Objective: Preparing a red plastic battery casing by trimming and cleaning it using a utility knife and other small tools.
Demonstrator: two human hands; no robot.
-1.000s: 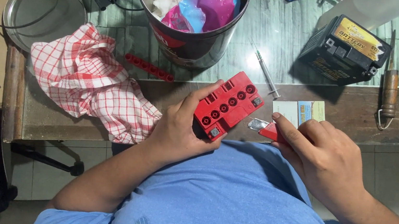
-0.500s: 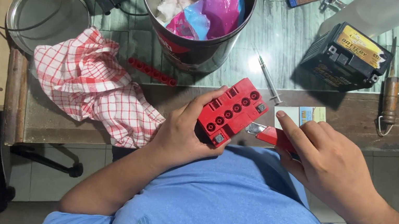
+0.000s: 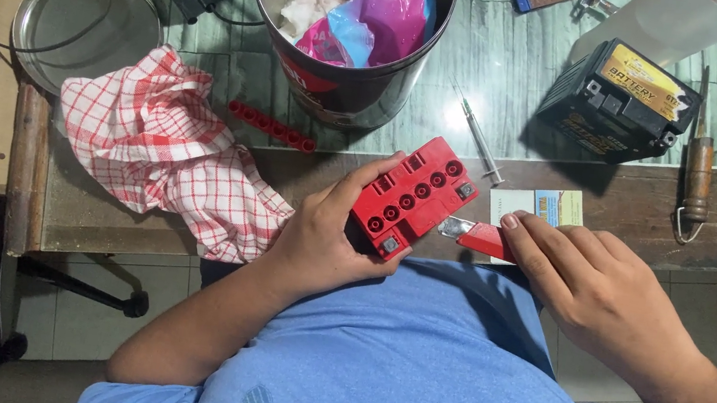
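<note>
My left hand (image 3: 325,234) grips a red block-shaped battery (image 3: 416,196) with a row of round holes in its top, held tilted at the table's near edge. My right hand (image 3: 596,289) holds a red-handled cutter (image 3: 476,236), whose metal tip touches the battery's lower right side. A red strip of caps (image 3: 270,125) lies on the table just beyond the battery.
A red-and-white checked cloth (image 3: 170,164) lies left of my hand. Behind stand a metal bucket (image 3: 344,76) of rags and plastic, a black battery (image 3: 625,99), a round lid (image 3: 82,23), a syringe (image 3: 477,134), a small card (image 3: 547,206), and hand tools (image 3: 699,172) at right.
Both hands and the battery have stayed nearly in place; the view has shifted slightly and the cutter tip remains against the battery.
</note>
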